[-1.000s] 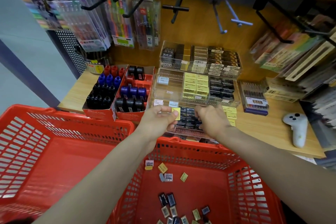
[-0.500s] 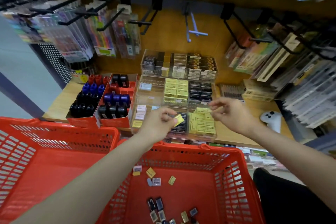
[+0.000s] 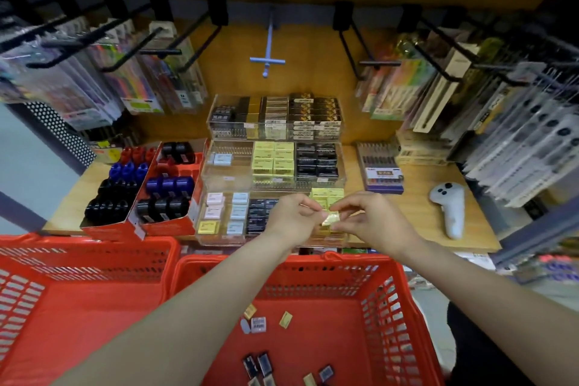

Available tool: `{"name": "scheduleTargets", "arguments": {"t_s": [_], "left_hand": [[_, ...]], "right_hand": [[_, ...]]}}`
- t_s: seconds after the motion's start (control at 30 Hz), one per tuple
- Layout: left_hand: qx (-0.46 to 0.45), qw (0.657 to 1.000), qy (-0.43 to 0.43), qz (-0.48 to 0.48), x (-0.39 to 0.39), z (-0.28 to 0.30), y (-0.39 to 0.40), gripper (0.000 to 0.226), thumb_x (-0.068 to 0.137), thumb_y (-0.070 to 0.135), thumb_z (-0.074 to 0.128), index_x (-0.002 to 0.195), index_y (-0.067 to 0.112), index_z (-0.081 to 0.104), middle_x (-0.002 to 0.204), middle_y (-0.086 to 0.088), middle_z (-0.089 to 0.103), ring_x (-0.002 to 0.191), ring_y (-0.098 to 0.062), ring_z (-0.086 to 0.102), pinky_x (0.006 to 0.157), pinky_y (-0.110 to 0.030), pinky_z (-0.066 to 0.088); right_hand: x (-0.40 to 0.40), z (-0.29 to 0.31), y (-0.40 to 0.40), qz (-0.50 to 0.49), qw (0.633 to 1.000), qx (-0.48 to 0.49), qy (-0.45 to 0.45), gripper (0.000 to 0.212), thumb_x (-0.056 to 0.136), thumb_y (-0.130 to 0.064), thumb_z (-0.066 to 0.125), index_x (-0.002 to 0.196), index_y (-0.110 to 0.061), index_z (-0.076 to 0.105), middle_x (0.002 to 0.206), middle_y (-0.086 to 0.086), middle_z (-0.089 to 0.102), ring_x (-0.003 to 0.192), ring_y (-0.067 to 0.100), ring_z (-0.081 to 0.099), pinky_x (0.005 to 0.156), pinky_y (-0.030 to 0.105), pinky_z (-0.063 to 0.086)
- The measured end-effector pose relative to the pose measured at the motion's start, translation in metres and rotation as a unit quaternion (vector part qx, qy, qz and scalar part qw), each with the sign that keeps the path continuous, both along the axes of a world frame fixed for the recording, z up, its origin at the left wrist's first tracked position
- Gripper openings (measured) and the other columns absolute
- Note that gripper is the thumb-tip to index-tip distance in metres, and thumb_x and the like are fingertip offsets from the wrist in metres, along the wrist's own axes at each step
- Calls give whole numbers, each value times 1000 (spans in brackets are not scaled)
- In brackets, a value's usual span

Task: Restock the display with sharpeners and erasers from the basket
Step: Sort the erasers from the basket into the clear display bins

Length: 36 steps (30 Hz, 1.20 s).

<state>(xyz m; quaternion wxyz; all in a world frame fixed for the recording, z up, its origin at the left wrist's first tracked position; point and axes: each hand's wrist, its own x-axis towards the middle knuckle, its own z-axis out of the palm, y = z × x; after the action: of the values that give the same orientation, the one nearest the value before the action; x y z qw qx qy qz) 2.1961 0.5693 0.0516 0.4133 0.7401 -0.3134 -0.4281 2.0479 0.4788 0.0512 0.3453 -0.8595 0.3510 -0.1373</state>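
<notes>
Seen from the head camera at a stationery shelf, left to right: an empty-looking red basket [image 3: 78, 307] at far left; beside it, above on the wooden shelf [image 3: 423, 216], red cartons of ink bottles [image 3: 147, 194] in black, blue and red. Centre, a tiered clear display [image 3: 275, 178] stocked with yellow, black and pale packs. Held over its front tier, just right of the black packs: left hand [image 3: 289, 216], fingers curled, thumb and forefinger pinching one end of a small yellow eraser [image 3: 329, 219]. Brought back in from the right since half a second before, when spread and empty over the yellow stack: right hand [image 3: 365, 221], fingertips now pinching the other end of the same eraser, remaining fingers loosely bent. Below, a second red basket [image 3: 391, 323], loose erasers and sharpeners [image 3: 260, 363] scattered on its floor. Farther right on the shelf, a white controller [image 3: 449, 207], well apart from the hands; hanging packs along the right edge, blurred.
</notes>
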Motion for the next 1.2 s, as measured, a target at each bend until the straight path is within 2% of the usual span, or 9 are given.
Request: {"name": "scheduleTargets", "arguments": {"t_s": [0.13,0.27,0.4,0.53,0.6,0.87,1.0,1.1,1.2], "left_hand": [[-11,990,-138,-4,11,-9,-10,18,88,20,74,103,21,64,110,6,65,103,-11,61,91,-27,49],[0,973,-228,-37,23,-19,-11,28,90,20,71,118,21,63,130,2,58,104,-12,58,68,-6,42],[-1,976,-215,-44,27,-26,-14,38,90,20,71,127,21,62,124,0,63,94,-10,57,74,-15,47],[3,980,-196,-40,30,-31,-16,40,90,17,72,128,21,61,97,3,61,82,-11,61,56,-8,42],[1,980,-195,-39,31,-32,-16,39,90,15,72,127,20,62,95,3,60,84,-13,63,58,-10,46],[-11,979,-201,-44,30,-35,-17,41,89,15,73,128,18,62,107,-1,62,91,-12,62,78,-20,50],[-27,974,-210,-81,27,-35,-13,58,79,28,82,131,17,59,125,0,55,97,-10,56,92,-26,51],[-20,971,-211,-110,26,-37,-6,81,66,31,90,137,16,54,132,1,50,100,-9,52,91,-21,47],[-15,974,-197,-112,26,-40,-1,82,67,21,90,140,17,52,134,1,49,100,-8,53,86,-18,46]], "right_hand": [[10,-11,-12,-41,994,-101,30,32,79,-28,80,107,-13,73,92,0,67,77,8,62,79,18,50],[27,-17,-20,-33,985,-143,94,34,81,-26,79,111,-13,71,113,5,63,88,11,59,89,22,49],[44,-20,-19,-34,979,-134,152,36,82,-30,78,114,-15,70,115,7,61,96,21,63,89,34,54],[53,-23,-20,-32,976,-138,165,37,83,-30,76,117,-16,69,117,9,61,99,24,63,90,37,54],[53,-26,-21,-32,975,-143,168,37,84,-30,76,118,-16,69,120,9,60,102,25,63,91,37,53],[41,-43,-20,-59,986,-133,77,35,83,-25,77,114,-12,68,116,0,55,92,19,61,87,38,53],[28,-48,-15,-104,986,-131,10,43,74,-27,84,112,-14,68,118,1,51,94,16,58,86,36,55],[26,-50,-9,-117,986,-117,14,45,73,-28,84,113,-13,68,119,2,50,100,20,60,91,38,54],[29,-53,-6,-122,985,-117,25,43,77,-28,82,113,-12,66,118,1,51,101,22,59,95,36,50]]}}
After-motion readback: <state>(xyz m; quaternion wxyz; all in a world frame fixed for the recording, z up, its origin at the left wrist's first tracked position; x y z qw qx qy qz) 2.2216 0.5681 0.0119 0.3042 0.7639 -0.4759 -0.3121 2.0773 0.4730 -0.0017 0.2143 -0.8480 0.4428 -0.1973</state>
